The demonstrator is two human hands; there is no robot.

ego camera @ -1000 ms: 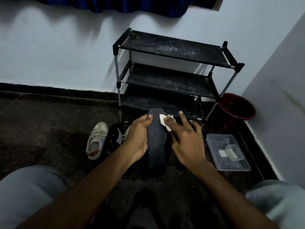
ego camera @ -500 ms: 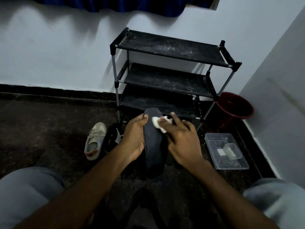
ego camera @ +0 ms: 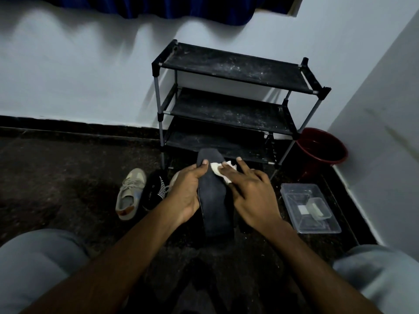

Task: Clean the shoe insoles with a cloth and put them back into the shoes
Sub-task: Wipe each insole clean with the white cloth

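Dark insole [ego camera: 215, 200]: just in front of the shoe rack [ego camera: 231, 66], toe end toward it; your left hand [ego camera: 186, 191] has its grip clamped on the insole's left edge, thumb on top. White cloth [ego camera: 217, 172]: on the insole's toe half, pressed under your right hand [ego camera: 251, 196], grip apart, fingers fairly straight. Beige shoe [ego camera: 130, 193]: on the floor, front-left of the rack.

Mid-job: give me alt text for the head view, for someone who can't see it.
A left hand grips a dark insole while the right hand presses a white cloth onto its far end. A beige shoe lies left on the floor; a black shoe rack, red bucket and clear container stand beyond and right.
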